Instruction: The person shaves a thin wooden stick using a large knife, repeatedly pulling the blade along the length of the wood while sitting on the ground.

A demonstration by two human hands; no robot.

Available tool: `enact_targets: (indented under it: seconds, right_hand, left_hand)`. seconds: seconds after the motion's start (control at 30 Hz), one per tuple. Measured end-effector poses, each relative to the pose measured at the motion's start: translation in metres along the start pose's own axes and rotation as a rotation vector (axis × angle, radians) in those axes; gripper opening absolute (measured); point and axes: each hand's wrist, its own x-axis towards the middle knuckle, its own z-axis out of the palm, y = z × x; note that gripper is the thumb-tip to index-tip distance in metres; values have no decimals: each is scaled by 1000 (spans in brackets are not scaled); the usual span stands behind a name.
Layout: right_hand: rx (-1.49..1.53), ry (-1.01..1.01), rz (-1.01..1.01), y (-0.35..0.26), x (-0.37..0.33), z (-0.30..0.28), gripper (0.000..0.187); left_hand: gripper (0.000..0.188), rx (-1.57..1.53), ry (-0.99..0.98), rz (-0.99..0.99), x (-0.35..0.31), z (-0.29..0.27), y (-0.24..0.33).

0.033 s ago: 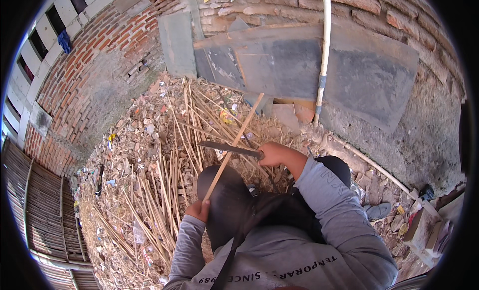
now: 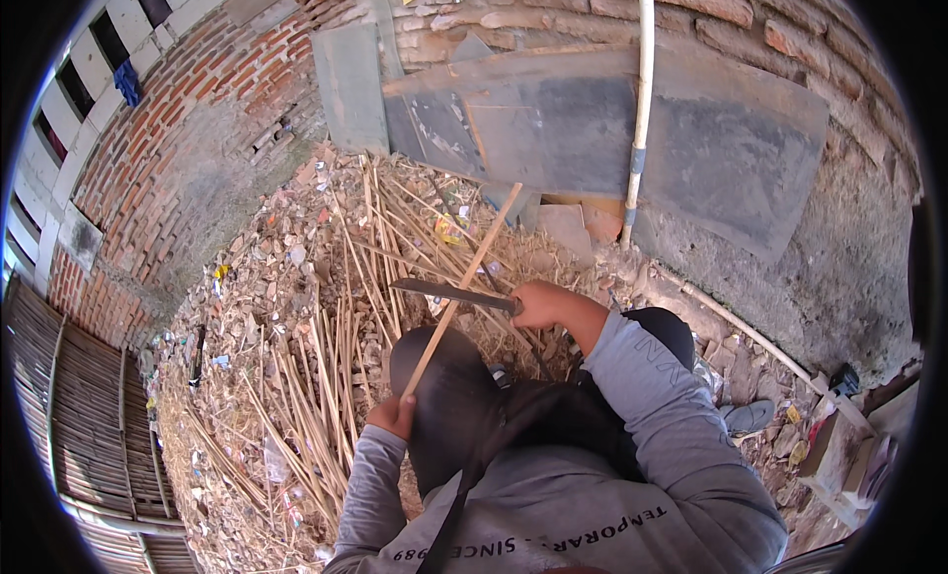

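My left hand (image 2: 393,416) is closed around the lower end of a long, pale bamboo strip (image 2: 490,240), beside my left knee. The strip slants up and away to the right, over my dark trouser leg (image 2: 449,381). My right hand (image 2: 543,305) grips a machete (image 2: 434,290) by its handle, which the fingers mostly hide. Its dark, broad blade points left and crosses the strip around the middle. From this angle I cannot tell whether blade and strip touch. Many more bamboo strips (image 2: 336,376) lie in loose bundles on the ground ahead and to the left.
Rubble and litter (image 2: 267,268) cover the ground. Dark panels (image 2: 573,120) lean against the brick wall ahead, with a white pipe (image 2: 644,90) running down it. A slatted bamboo screen (image 2: 89,416) stands at left, and a wooden box (image 2: 839,475) at lower right.
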Motion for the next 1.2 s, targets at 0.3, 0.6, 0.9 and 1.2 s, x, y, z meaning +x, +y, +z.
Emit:
enact_targets:
  seconds: [0.3, 0.6, 0.9, 1.2]
  right_hand:
    - [42, -21, 11, -5, -3, -3, 41]
    - [53, -38, 14, -2, -1, -1, 44]
    - [52, -35, 22, -4, -1, -1, 42]
    - [32, 3, 17, -1, 0, 3, 32]
  left_hand:
    - [52, -56, 11, 19, 3, 5, -9]
    - [49, -6, 34, 21, 2, 5, -8]
    - [47, -35, 43, 39, 4, 10, -16]
    - [49, -9, 54, 30, 2, 3, -3]
